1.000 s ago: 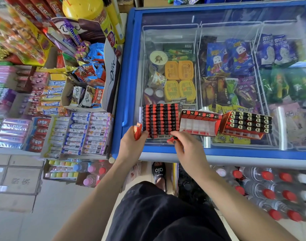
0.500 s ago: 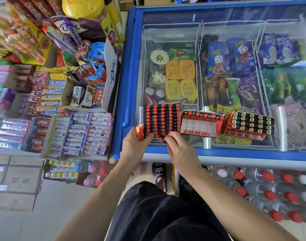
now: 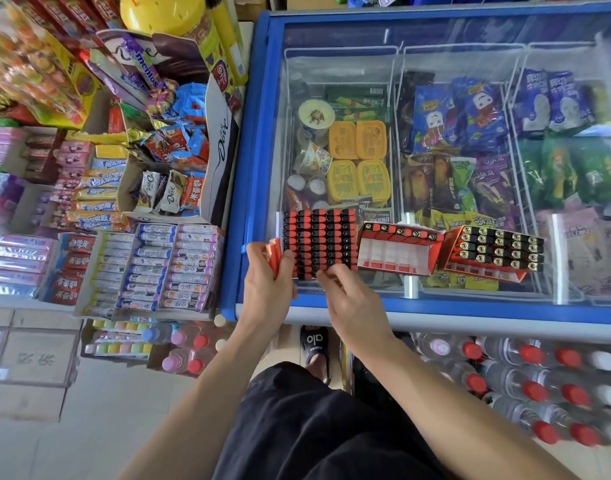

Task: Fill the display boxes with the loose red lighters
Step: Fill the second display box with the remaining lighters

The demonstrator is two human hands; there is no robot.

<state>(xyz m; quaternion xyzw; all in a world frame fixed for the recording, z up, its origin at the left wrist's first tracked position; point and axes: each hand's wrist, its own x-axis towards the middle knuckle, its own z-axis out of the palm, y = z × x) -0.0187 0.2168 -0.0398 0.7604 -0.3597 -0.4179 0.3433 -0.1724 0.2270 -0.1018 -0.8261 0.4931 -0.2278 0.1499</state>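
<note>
A block of red lighters (image 3: 319, 242) with black caps lies in rows on the glass lid of the freezer (image 3: 435, 299). My left hand (image 3: 267, 282) grips a small bundle of red lighters (image 3: 274, 254) just left of the block. At the block's near edge, the curled fingertips of my right hand (image 3: 349, 299) touch the lowest row. To the right lie two display boxes: a mostly empty one (image 3: 394, 251) with one row of lighters at its far side, and a full one (image 3: 494, 252).
The freezer holds ice creams under the glass. Left of it are shelves of sweets, gum and chocolate (image 3: 151, 265). Water bottles (image 3: 539, 386) with red and white caps are stacked below the freezer's front. My sandalled foot (image 3: 314, 348) is on the floor.
My right hand has moved left along the block's near edge. The small red thing seen under its fingers a second ago is out of sight. My left hand has stayed in place.
</note>
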